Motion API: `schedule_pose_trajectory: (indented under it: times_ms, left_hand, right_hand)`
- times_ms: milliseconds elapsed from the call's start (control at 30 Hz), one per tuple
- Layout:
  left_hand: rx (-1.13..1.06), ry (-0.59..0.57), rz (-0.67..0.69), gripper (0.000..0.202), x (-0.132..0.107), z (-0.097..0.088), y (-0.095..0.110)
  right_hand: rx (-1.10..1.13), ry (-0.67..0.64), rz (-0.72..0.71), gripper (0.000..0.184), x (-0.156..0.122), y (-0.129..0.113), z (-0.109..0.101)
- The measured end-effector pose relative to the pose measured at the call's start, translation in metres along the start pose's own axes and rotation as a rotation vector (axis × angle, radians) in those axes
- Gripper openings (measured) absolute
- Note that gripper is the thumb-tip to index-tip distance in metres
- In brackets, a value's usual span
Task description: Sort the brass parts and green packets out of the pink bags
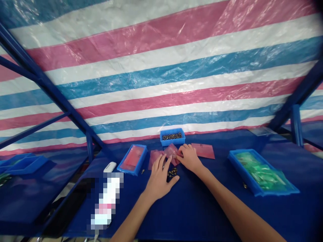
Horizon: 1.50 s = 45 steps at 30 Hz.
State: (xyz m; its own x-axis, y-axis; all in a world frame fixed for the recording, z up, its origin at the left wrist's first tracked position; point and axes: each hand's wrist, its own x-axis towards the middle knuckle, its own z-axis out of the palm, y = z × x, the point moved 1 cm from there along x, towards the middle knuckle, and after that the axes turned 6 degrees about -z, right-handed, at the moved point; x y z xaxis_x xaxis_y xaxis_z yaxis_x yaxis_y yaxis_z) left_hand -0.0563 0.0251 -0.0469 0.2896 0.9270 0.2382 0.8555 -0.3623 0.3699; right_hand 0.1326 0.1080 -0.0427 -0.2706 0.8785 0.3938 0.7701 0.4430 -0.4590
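My left hand (158,179) lies palm down with its fingers stretched out and the thumb apart. Its fingertips rest by the pink plastic bags in the middle of the blue table. A small pile of brass-coloured metal pieces (173,172) lies between its thumb and fingers. My right hand (190,157) has its fingers bent together at the edge of a pink plastic bag (172,150). Another pink bag (153,157) lies flat just left of it, partly under my left fingers. To the right of my right hand is one more flat pink bag (205,151).
Behind the hands stands a blue bin (173,142) of small metal pieces. A blue tray (137,170) with pink bags is at left; a larger blue tray (248,179) with green bags is at right. A white object (110,167) lies left. Blue frame posts flank the striped sheet.
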Motion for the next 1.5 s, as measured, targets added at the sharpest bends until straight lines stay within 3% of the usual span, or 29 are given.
schedule_pose_trajectory:
  times_ms: [67,133,267,333,433,533,633,700,867,1000,1067,1167,1300,1500]
  left_hand:
    - [-0.065,0.013,0.012,0.072,0.004,0.000,0.003]
    - [-0.162,0.101,-0.028,0.063,0.014,-0.006,0.004]
    - [-0.386,0.365,-0.285,0.039,0.048,-0.021,0.003]
    - [-0.511,0.321,-0.392,0.038,0.067,-0.023,0.005]
    - [-0.757,0.165,-0.438,0.041,0.086,-0.018,0.010]
    - [-0.996,0.159,-0.388,0.036,0.089,-0.013,0.013]
    - [-1.141,0.170,-0.233,0.021,0.083,-0.013,0.008]
    - [-1.165,0.125,-0.155,0.011,0.077,-0.016,0.004]
    - [-1.145,0.058,-0.093,0.021,0.071,-0.022,-0.001]
    - [-1.267,0.000,-0.280,0.016,0.070,-0.020,0.001]
    - [-1.366,-0.116,-0.379,0.025,0.070,-0.021,0.003]
    - [-1.462,-0.209,-0.448,0.042,0.069,-0.024,0.005]
    - [-1.422,-0.169,-0.523,0.042,0.069,-0.025,0.003]
    - [-1.369,0.004,-0.523,0.046,0.072,-0.015,-0.005]
  right_hand:
    - [0.123,0.030,0.013,0.013,0.002,0.002,0.001]
    - [0.232,0.057,0.030,0.010,0.005,0.005,0.000]
    - [0.719,0.156,0.141,0.022,0.009,0.006,-0.007]
    - [0.966,0.167,0.187,0.029,0.009,0.002,-0.011]
    - [1.155,0.109,0.167,0.032,0.009,-0.007,-0.017]
    - [1.149,0.105,0.110,0.028,0.009,-0.012,-0.020]
    - [1.065,0.188,0.055,0.024,0.010,-0.008,-0.020]
    - [1.011,0.199,0.013,0.033,0.010,-0.005,-0.017]
    - [1.002,0.157,-0.097,0.034,0.010,0.001,-0.017]
    - [0.976,0.132,-0.048,0.023,0.010,-0.001,-0.020]
    - [0.993,0.103,0.041,0.012,0.009,-0.003,-0.020]
    - [1.069,0.062,0.159,0.018,0.008,-0.005,-0.018]
    - [1.093,0.036,0.211,0.028,0.006,-0.005,-0.017]
    - [1.008,-0.026,0.130,0.036,0.005,-0.009,-0.020]
